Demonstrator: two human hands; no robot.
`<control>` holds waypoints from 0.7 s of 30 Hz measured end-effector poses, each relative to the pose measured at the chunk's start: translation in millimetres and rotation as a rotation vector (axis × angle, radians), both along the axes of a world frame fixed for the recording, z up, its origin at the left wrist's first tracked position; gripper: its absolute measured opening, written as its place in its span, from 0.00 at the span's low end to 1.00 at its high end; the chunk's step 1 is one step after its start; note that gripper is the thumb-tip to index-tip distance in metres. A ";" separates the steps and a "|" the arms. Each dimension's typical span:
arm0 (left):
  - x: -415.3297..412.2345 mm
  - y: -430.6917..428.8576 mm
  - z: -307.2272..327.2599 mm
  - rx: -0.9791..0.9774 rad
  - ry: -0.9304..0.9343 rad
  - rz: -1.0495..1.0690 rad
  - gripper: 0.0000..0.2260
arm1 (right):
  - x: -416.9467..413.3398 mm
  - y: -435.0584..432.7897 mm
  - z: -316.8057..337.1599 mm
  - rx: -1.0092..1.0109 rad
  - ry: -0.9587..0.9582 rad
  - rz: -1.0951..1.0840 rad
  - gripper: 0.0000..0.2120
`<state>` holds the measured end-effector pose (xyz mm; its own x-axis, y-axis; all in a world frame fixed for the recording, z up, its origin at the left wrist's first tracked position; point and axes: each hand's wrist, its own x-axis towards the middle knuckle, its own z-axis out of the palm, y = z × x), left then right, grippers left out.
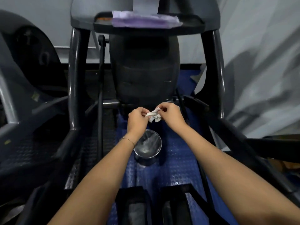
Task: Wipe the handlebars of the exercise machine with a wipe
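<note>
Two-handed pinch, mid-scene: left hand [136, 117] and right hand [172, 114] curled onto opposite ends of the crumpled white wipe [153, 115], held above the lined bin [148, 143] on the near floor. Seemingly mid-unfolding, so tease apart slowly to avoid tearing, spread flat across a palm, then reach for the black handlebars [76, 70] standing far left and right, well apart from the wipe.

A blue studded floor mat [178, 159] carries a small round metal bin [146, 159] lined with a clear bag. Beyond the bin, the dark housing [144, 70] of the exercise machine stands on the mat. The machine's black frame bars [100, 127] run at both sides of the bin.
</note>
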<state>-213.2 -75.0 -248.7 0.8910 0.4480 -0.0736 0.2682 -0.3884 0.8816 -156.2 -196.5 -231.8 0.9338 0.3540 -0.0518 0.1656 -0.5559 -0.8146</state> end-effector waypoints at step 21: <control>-23.7 55.9 51.2 0.572 0.322 -0.171 0.21 | -0.1 -18.3 49.2 -0.482 0.023 0.133 0.26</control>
